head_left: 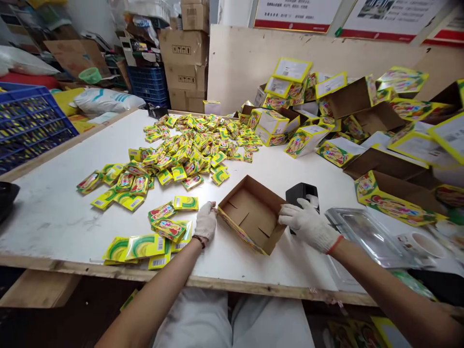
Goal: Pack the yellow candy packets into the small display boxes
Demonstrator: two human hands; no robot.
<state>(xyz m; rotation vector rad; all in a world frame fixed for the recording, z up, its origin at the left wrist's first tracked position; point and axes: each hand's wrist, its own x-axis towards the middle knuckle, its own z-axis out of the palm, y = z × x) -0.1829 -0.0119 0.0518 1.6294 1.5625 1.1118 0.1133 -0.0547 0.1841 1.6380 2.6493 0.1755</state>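
Note:
An open cardboard display box (248, 210), brown inside and yellow-green printed outside, sits tilted on the white table (261, 273). Its inner floor shows several short slits. My left hand (206, 223), in a white glove, grips the box's left corner with closed fingers. The gloved right hand (308, 223) holds the right wall, its fingertips over the edge. Just behind that hand stands a black tape dispenser (300, 192), partly hidden by it. Small yellow packets (168, 229) lie to the left of my left hand.
A big heap of yellow packets (195, 150) spreads over the table's back left. Printed boxes (391, 198) pile up at the right and back. A clear plastic tray (369, 234) and a tape roll (422, 244) lie right. A blue crate (32, 123) stands far left.

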